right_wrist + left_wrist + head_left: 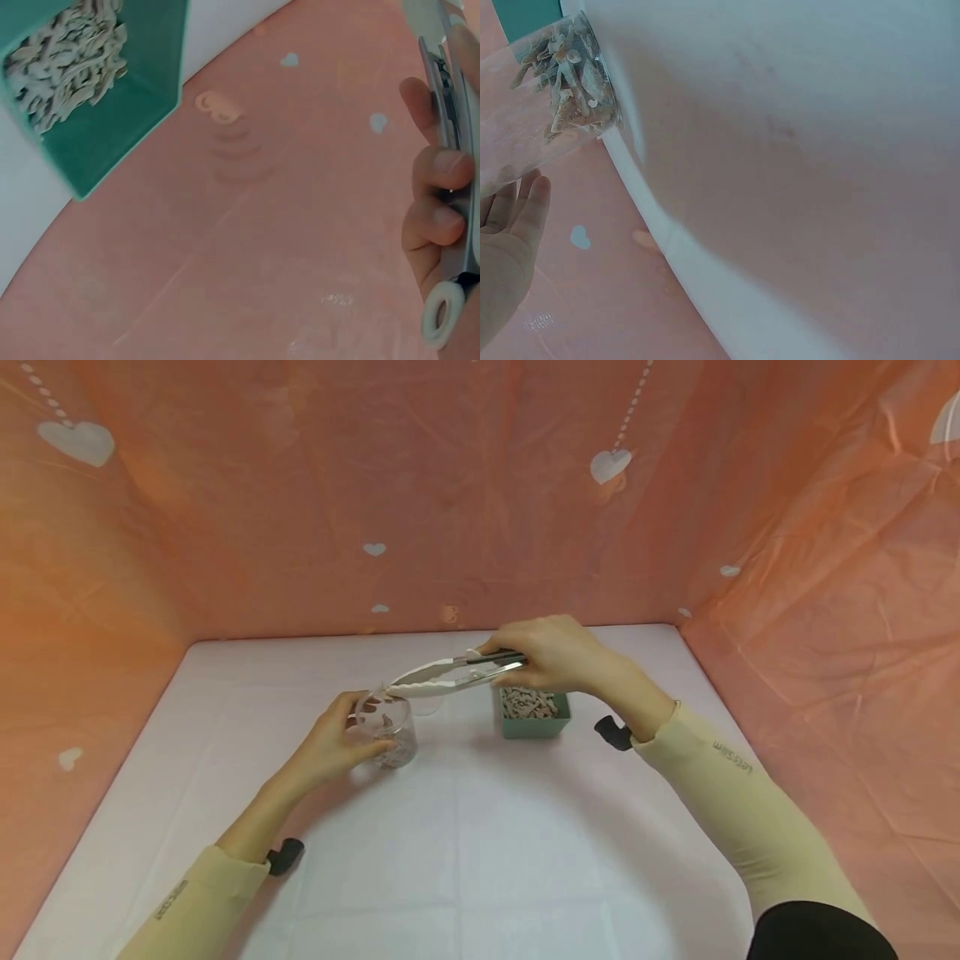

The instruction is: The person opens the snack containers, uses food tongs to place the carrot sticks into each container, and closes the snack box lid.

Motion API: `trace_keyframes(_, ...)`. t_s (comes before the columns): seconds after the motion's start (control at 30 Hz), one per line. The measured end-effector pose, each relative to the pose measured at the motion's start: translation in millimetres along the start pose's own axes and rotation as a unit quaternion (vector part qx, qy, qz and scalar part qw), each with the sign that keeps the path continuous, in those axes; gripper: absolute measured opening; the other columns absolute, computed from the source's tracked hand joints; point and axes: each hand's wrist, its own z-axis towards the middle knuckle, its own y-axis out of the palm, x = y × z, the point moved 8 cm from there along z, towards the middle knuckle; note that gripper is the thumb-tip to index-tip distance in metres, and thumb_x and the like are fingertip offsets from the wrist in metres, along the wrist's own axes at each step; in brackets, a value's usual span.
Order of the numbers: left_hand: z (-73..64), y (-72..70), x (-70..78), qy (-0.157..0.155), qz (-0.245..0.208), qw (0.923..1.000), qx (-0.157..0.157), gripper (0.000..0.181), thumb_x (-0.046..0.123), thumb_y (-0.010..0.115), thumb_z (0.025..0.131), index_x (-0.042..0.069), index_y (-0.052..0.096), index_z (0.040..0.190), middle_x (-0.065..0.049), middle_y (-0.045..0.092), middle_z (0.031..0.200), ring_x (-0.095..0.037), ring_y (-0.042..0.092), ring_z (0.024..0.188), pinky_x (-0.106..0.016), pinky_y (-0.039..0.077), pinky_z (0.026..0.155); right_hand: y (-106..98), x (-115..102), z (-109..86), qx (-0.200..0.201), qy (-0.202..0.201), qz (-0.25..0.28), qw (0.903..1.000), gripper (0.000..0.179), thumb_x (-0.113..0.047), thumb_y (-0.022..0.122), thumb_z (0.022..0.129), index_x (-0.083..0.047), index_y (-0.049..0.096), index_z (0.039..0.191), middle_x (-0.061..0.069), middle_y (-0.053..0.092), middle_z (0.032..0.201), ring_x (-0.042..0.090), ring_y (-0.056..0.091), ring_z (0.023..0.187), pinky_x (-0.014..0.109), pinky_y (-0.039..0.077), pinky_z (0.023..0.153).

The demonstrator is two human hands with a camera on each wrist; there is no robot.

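A clear jar [402,750] stands on the table with a layer of dried, brownish-grey pieces [574,82] at its bottom. My left hand [337,739] holds it from the left, thumb at the near side and fingers behind. In my right hand [558,652] is a pair of metal tongs [456,259] with whitish tips and a pale ring at the handle end. The tongs point left, their tips right at the jar's rim. Below the right hand sits a green square box [536,728] partly filled with similar dried pieces [71,64].
A clear round lid-like piece [427,704] shows just right of the jar. The table [465,843] has a white cover. Pink-orange sheeting [465,485] with white hearts walls off the back and sides.
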Motion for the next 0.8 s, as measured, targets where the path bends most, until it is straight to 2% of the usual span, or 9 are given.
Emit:
trace_keyframes(0.17, 0.1, -0.5, -0.8, 0.0, -0.002, 1.0, 0.001, 0.077, 0.015, 0.089, 0.084, -0.006, 0.044, 0.143, -0.025, 0.055, 0.136, -0.043, 0.053, 0.129, -0.06, 0.044, 0.113, 8.7, -9.7, 11.6, -0.016, -0.015, -0.022, 0.9995, 0.043, -0.041, 0.085, 0.087, -0.023, 0.074, 0.124, -0.005, 0.075, 0.119, 0.018, 0.073, 0.094, 0.044, 0.06, 0.076)
trace_keyframes(0.3, 1.0, -0.3, -1.2, 0.001, -0.001, 1.0, 0.004, 0.077, 0.013, 0.089, 0.083, -0.006, 0.044, 0.143, -0.025, 0.055, 0.136, -0.043, 0.053, 0.129, -0.06, 0.046, 0.112, 14.7, -13.5, 15.7, -0.021, -0.02, -0.029, 0.9991, 0.043, -0.042, 0.084, 0.087, -0.024, 0.074, 0.125, -0.007, 0.075, 0.12, 0.018, 0.073, 0.094, 0.045, 0.059, 0.071)
trace_keyframes(0.47, 1.1, 0.7, -1.8, -0.002, 0.0, 1.0, 0.005, 0.077, 0.011, 0.09, 0.083, -0.006, 0.044, 0.142, -0.025, 0.055, 0.136, -0.044, 0.054, 0.129, -0.059, 0.046, 0.111, 17.5, -14.6, 15.1, -0.016, -0.025, -0.04, 0.9988, 0.044, -0.041, 0.085, 0.087, -0.024, 0.074, 0.126, -0.006, 0.075, 0.118, 0.02, 0.073, 0.091, 0.044, 0.059, 0.065)
trace_keyframes(0.8, -1.0, 0.4, 0.2, 0.003, -0.003, 1.0, 0.003, 0.076, 0.015, 0.089, 0.084, -0.006, 0.045, 0.142, -0.024, 0.056, 0.135, -0.044, 0.053, 0.129, -0.06, 0.044, 0.112, 17.5, -11.7, 11.5, 0.0, -0.025, -0.045, 0.9987, 0.048, -0.044, 0.085, 0.087, -0.024, 0.074, 0.129, -0.007, 0.074, 0.112, 0.015, 0.069, 0.08, 0.041, 0.057, 0.063)
